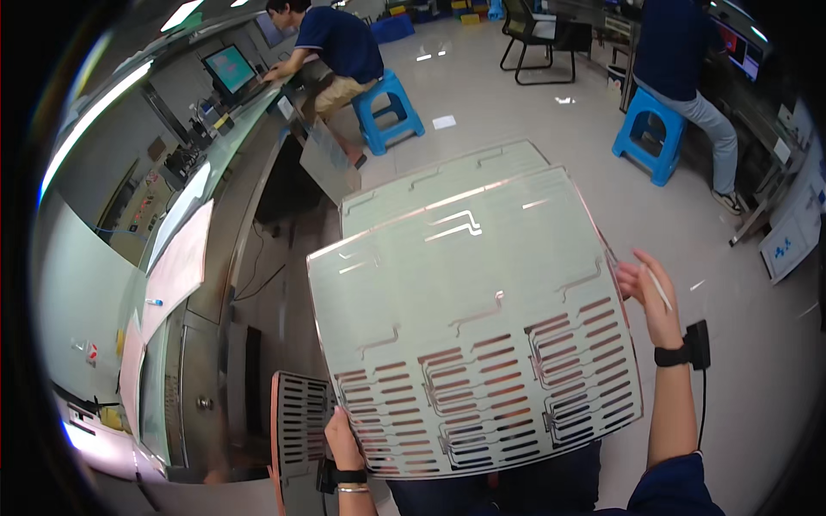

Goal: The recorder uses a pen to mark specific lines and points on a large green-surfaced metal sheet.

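Observation:
A large flat panel (pixel 430 292), pale grey-green with copper-coloured slots and thin stepped traces, is tilted in front of me. Its lower left edge is gripped by my left hand (pixel 344 445), the fingers mostly hidden behind it. My right hand (pixel 658 305) is at the panel's right edge, fingers bent, with a thin white pen-like stick (pixel 661 292) held in it. I cannot tell whether those fingertips press on the panel. Just behind is a second similar panel (pixel 447 179), partly covered by the first.
A slotted panel (pixel 301 426) stands low at my left. The glass-topped workbench (pixel 232 185) along the left carries pinkish sheets (pixel 181 271) and a monitor (pixel 231 69). Two people sit on blue stools (pixel 387 112) farther off, one at each side. A black chair (pixel 538 43) stands at the back.

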{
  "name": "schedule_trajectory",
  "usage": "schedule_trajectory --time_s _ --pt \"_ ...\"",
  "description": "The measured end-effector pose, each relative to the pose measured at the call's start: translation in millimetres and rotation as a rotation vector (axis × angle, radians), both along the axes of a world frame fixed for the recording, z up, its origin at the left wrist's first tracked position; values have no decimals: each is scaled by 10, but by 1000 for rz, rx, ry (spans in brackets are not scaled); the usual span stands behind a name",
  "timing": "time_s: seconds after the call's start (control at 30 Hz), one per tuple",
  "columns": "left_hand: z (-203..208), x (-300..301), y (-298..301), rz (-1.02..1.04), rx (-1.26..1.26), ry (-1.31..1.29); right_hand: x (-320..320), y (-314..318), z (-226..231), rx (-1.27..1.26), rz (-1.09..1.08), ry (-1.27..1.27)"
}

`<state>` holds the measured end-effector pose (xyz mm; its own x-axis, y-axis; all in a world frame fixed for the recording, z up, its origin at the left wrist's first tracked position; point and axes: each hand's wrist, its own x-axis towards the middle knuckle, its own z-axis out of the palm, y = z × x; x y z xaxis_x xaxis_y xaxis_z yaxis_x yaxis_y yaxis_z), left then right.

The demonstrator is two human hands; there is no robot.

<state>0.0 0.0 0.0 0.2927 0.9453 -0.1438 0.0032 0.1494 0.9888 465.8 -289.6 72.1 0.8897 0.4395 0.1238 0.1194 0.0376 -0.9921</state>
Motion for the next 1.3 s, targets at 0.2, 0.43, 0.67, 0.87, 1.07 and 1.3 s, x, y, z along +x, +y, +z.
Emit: schedule_trajectory --time_s 0.2,0.43,0.67,0.87,1.07,1.3 --pt "90 27 64 30 -27 -15 122 621 -12 109 115 452" --pt "437 -103 256 30 -164 -319 -11 518 345 220 33 175" --pt "1263 -152 660 -108 292 -481 -227 429 1173 456 63 -123" --pt "1543 -17 798 -50 631 -438 -116 375 1465 733 120 -386" --pt "907 262 1279 -165 1033 -522 690 458 559 1159 1123 -400" --pt "897 358 579 -525 -68 -751 -697 383 249 886 346 347"
